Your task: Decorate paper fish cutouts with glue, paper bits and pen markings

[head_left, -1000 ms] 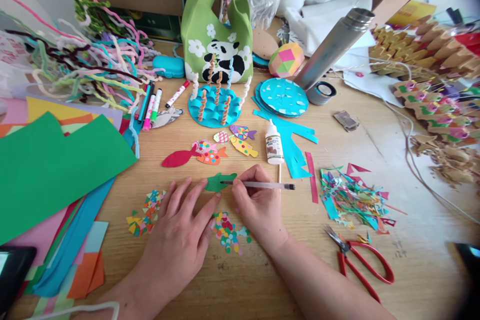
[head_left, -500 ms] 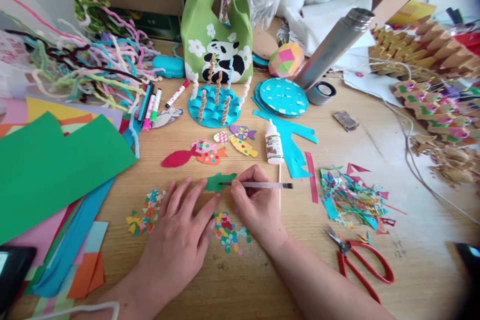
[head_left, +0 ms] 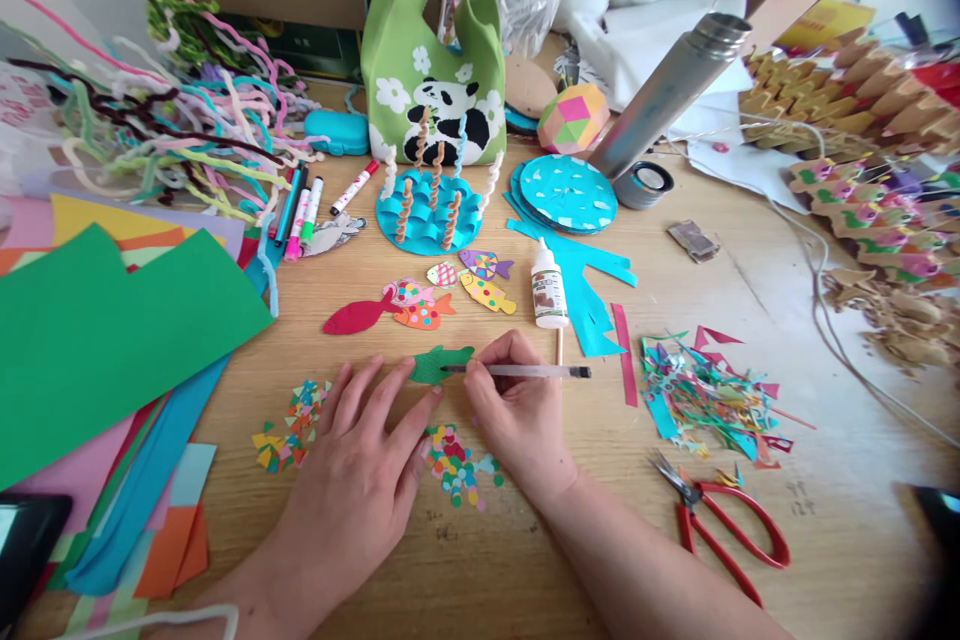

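Observation:
A green paper fish [head_left: 429,365] lies flat on the wooden table, with small pen marks on its body. My left hand [head_left: 366,455] rests palm down with fingers spread, its fingertips at the fish's left end and lower edge. Pinched in my right hand [head_left: 517,410] is a thin pen [head_left: 536,371], its tip on the middle of the fish. Beyond the hands lie a red paper fish [head_left: 352,316], an orange dotted fish [head_left: 422,313] and a yellow dotted fish [head_left: 487,293]. Paper dots [head_left: 454,460] and small paper triangles [head_left: 279,447] are heaped around my left hand.
A white glue bottle [head_left: 549,290] stands beyond my right hand. Red-handled scissors [head_left: 739,520] and paper scraps [head_left: 705,395] are on the right. Coloured paper sheets [head_left: 112,320] cover the left side. Farther back are a blue disc with twisted stems [head_left: 427,235] and a steel flask [head_left: 667,100].
The pen and my right hand have shifted very slightly to the right along the green fish. My left hand stays where it was.

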A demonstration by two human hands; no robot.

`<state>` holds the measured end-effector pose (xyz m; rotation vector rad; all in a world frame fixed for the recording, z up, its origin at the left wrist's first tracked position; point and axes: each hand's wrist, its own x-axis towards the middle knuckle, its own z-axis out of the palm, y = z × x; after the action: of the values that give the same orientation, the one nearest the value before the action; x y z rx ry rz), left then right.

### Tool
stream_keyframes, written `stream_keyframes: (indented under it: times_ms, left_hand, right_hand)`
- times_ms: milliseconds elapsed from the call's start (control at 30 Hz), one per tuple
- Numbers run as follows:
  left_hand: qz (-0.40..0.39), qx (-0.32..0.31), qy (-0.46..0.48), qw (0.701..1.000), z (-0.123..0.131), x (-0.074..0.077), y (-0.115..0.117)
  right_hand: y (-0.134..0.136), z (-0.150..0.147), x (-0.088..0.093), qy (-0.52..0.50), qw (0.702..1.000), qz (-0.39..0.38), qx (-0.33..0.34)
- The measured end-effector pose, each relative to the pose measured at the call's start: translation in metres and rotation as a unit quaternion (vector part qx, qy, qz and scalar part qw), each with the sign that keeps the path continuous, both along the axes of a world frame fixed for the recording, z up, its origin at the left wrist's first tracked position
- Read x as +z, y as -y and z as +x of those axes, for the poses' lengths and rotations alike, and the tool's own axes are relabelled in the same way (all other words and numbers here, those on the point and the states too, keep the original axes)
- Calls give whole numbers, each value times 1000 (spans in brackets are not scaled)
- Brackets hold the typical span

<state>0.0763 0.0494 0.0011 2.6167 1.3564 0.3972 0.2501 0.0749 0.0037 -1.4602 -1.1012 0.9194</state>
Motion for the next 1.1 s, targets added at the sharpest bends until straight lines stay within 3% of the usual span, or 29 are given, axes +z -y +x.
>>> stream_keyframes:
  times_ms: [1100]
  left_hand:
    - [-3,6,11,1000,1,0,0]
  right_hand:
    - [0,0,1,-10,1000,15,5]
